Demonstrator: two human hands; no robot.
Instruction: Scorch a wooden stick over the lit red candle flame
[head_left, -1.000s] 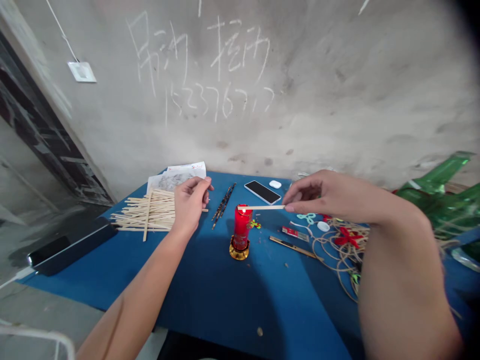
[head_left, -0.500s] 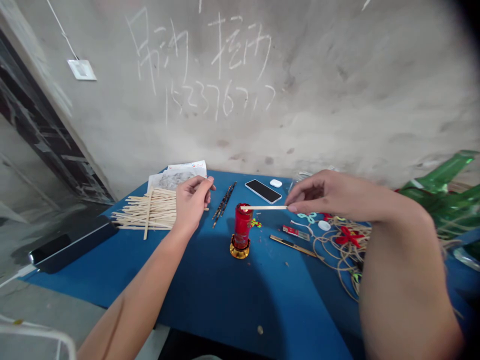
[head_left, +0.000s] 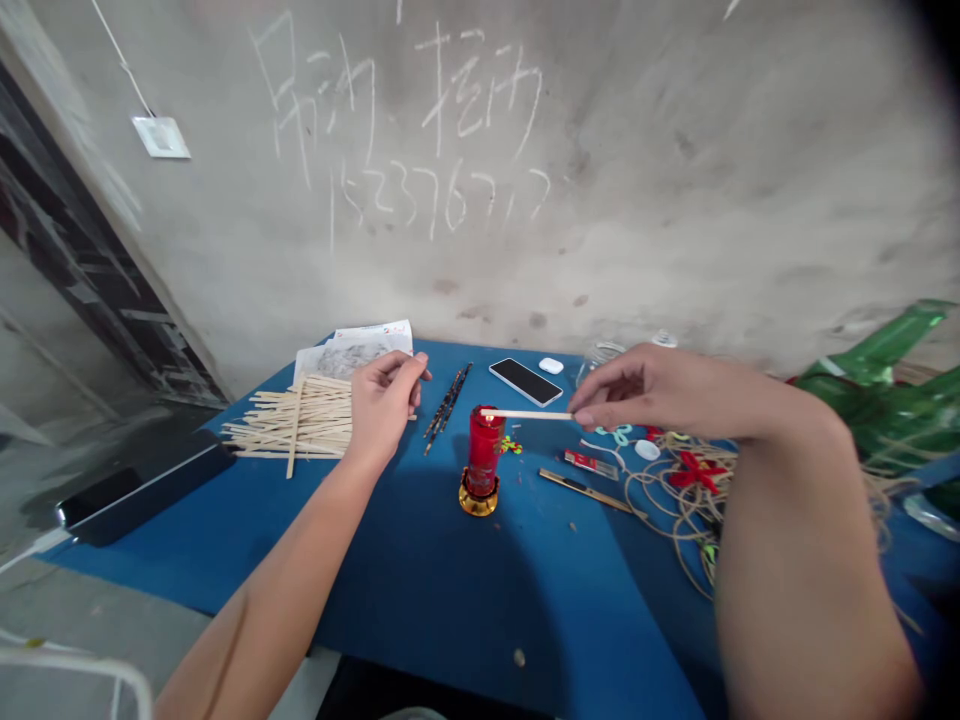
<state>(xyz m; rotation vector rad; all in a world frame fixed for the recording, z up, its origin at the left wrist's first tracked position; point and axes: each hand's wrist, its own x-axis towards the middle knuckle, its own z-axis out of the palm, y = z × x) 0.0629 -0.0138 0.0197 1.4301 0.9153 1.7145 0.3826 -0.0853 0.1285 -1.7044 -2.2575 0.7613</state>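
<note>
My right hand (head_left: 645, 392) pinches one end of a thin wooden stick (head_left: 525, 414) and holds it level, with its far tip over the top of a red candle (head_left: 484, 450) on a gold base. My left hand (head_left: 382, 402) hovers with curled fingers over the right edge of a pile of wooden sticks (head_left: 296, 425); what it holds, if anything, is hidden. All of this is on a blue table (head_left: 420, 570).
Dark pencils (head_left: 448, 402), a black phone (head_left: 526, 382) and a small white case (head_left: 551, 366) lie behind the candle. Coiled rattan with red and teal ornaments (head_left: 686, 480), a knife (head_left: 585, 492), green glass bottles (head_left: 885, 380) at right. A dark tablet (head_left: 142, 485) lies at the left edge.
Almost nothing differs. The stick's tip stays over the candle; my right hand has shifted very slightly. My left hand has not moved.
</note>
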